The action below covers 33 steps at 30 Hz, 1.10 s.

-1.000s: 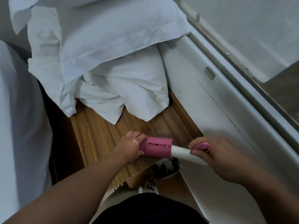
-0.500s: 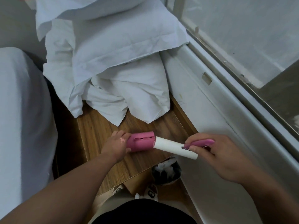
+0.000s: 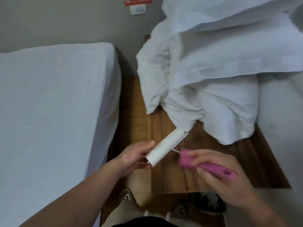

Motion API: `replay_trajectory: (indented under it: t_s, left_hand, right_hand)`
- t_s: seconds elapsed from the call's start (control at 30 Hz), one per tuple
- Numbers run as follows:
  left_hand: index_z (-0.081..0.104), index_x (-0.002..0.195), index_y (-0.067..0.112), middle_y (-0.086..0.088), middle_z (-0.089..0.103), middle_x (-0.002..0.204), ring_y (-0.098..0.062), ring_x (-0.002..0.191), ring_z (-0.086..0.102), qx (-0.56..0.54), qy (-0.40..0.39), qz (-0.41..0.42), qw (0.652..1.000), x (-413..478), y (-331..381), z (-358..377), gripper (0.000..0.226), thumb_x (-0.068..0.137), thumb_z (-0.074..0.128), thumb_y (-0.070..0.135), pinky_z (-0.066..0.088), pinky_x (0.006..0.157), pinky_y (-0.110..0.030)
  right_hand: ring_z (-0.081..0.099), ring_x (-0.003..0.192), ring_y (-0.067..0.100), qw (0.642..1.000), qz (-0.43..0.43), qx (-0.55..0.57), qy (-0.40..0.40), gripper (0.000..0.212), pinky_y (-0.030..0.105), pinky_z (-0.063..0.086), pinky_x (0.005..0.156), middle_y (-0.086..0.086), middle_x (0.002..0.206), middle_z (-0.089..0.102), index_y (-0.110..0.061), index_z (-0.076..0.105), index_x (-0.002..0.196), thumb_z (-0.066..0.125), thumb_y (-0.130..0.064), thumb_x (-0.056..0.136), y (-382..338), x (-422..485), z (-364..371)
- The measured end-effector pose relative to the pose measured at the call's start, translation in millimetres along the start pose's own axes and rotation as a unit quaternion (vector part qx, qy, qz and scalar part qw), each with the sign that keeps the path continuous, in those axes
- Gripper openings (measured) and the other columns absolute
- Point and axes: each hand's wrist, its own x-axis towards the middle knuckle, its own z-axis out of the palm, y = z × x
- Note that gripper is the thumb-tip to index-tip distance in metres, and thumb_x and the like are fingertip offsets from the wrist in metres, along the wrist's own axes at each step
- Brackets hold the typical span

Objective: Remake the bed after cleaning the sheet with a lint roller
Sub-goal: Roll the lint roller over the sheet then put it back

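Bed (image 3: 114, 99): seen at the left, its white sheet (image 3: 49, 104) lying smooth and exposed.
Bedding pile (image 3: 213, 71): white pillows and a cover are heaped on the wooden table (image 3: 246, 161), apart from the bed.
Right hand (image 3: 219, 176): curled round the pink handle (image 3: 186, 162), with the thumb laid on top.
Left hand (image 3: 131, 159): the near end of the white roll (image 3: 160, 151) is held between a straight thumb and loosely curled fingers.
Lint roller (image 3: 167, 145): held in the air by both hands above the table's near edge, just beside the bed, with the roll slanted up and away toward the pile.
Change, tool: 0.5 s ago 1 end of the roll was hidden under a pink sleeve gripped by the left hand; that sleeve is now off and the roll is bare along its whole length. Where the sleeve has gone cannot be told.
Change, view: the window side at the right has been lost from view, and the bed now fills the left half.
Meaning for the task: the roller is judged ready for use and the attention turned to the sheet; rolling is not yet begun, and all remaking is still to be done.
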Motion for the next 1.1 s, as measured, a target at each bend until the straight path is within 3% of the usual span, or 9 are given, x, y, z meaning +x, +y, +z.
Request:
replay_trajectory:
  t_s: [0.13, 0.2, 0.3, 0.4, 0.47, 0.57, 0.63, 0.7, 1.1]
  left_hand:
    - [0.075, 0.084, 0.015, -0.004, 0.065, 0.079, -0.015, 0.073, 0.062, 0.001, 0.006, 0.002, 1.000, -6, -20, -86, 0.037, 0.063, 0.087, 0.044, 0.048, 0.057, -0.027]
    - [0.074, 0.073, 0.017, -0.003, 0.064, 0.077, -0.015, 0.072, 0.060, 0.000, 0.012, 0.003, 1.000, -7, -26, -137, 0.031, 0.061, 0.085, 0.043, 0.046, 0.059, -0.027]
    - [0.079, 0.089, 0.013, -0.006, 0.073, 0.089, -0.019, 0.083, 0.066, -0.022, 0.076, -0.007, 0.997, -9, -26, -220, 0.040, 0.059, 0.090, 0.037, 0.051, 0.065, -0.029]
    - [0.078, 0.098, 0.012, -0.010, 0.074, 0.095, -0.018, 0.083, 0.067, -0.046, 0.144, 0.012, 0.988, -16, -21, -300, 0.052, 0.056, 0.087, 0.041, 0.052, 0.071, -0.030]
    - [0.078, 0.096, 0.016, -0.009, 0.072, 0.093, -0.017, 0.081, 0.063, -0.055, 0.177, 0.025, 0.982, -19, -16, -341, 0.041, 0.063, 0.086, 0.038, 0.048, 0.072, -0.032]
    - [0.078, 0.095, 0.016, -0.005, 0.070, 0.090, -0.017, 0.079, 0.060, -0.077, 0.209, 0.040, 0.974, -10, -6, -378, 0.034, 0.068, 0.085, 0.035, 0.046, 0.073, -0.034]
    - [0.078, 0.094, 0.016, -0.005, 0.070, 0.088, -0.017, 0.078, 0.060, -0.088, 0.216, 0.051, 0.971, 4, 4, -391, 0.035, 0.067, 0.085, 0.036, 0.045, 0.071, -0.034]
    - [0.077, 0.094, 0.014, -0.005, 0.069, 0.087, -0.017, 0.077, 0.060, -0.100, 0.218, 0.049, 0.970, 22, 16, -401, 0.027, 0.074, 0.086, 0.030, 0.046, 0.069, -0.033]
    - [0.077, 0.091, 0.021, -0.003, 0.071, 0.088, -0.018, 0.077, 0.059, -0.110, 0.265, 0.007, 0.958, 168, 171, -456, 0.028, 0.070, 0.082, 0.039, 0.046, 0.070, -0.031]
  right_hand:
    - [0.068, 0.109, 0.011, 0.998, -0.007, -0.002, -0.069, 0.034, 0.024, 0.054, 0.091, -0.011, 0.120, 0.070, -0.024, 0.077, 0.092, 0.074, 0.006, 0.076, -6, 43, 73]
    - [0.066, 0.112, 0.011, 0.994, 0.018, -0.013, -0.103, 0.028, 0.025, 0.053, 0.092, -0.012, 0.129, 0.063, -0.031, 0.077, 0.097, 0.079, -0.010, 0.079, -7, 68, 112]
    - [0.062, 0.122, 0.021, 0.984, 0.075, 0.075, -0.142, 0.040, 0.041, 0.054, 0.096, -0.005, 0.143, 0.052, -0.023, 0.075, 0.113, 0.075, -0.047, 0.082, -12, 109, 169]
    - [0.060, 0.124, 0.030, 0.938, 0.188, 0.226, -0.185, 0.054, 0.051, 0.056, 0.091, 0.004, 0.143, 0.056, -0.010, 0.072, 0.119, 0.075, -0.049, 0.081, -28, 160, 222]
    - [0.071, 0.104, 0.025, 0.928, 0.257, 0.151, -0.222, 0.043, 0.045, 0.060, 0.084, 0.001, 0.126, 0.068, -0.021, 0.074, 0.117, 0.078, -0.042, 0.080, -43, 200, 256]
    - [0.071, 0.087, 0.007, 0.925, 0.230, -0.122, -0.277, 0.034, 0.026, 0.059, 0.080, -0.014, 0.100, 0.072, -0.044, 0.063, 0.117, 0.073, -0.039, 0.086, -56, 253, 296]
    - [0.063, 0.097, 0.002, 0.905, 0.204, -0.233, -0.293, 0.047, 0.019, 0.051, 0.087, -0.022, 0.111, 0.063, -0.050, 0.048, 0.130, 0.068, -0.041, 0.089, -60, 284, 315]
    - [0.057, 0.108, 0.009, 0.878, 0.203, -0.298, -0.314, 0.058, 0.024, 0.048, 0.094, -0.014, 0.124, 0.057, -0.052, 0.032, 0.141, 0.063, -0.039, 0.094, -57, 314, 329]
    - [0.053, 0.111, 0.008, 0.875, 0.108, -0.302, -0.362, 0.058, 0.029, 0.048, 0.098, -0.018, 0.124, 0.054, -0.054, 0.025, 0.141, 0.056, -0.034, 0.097, 13, 550, 316]
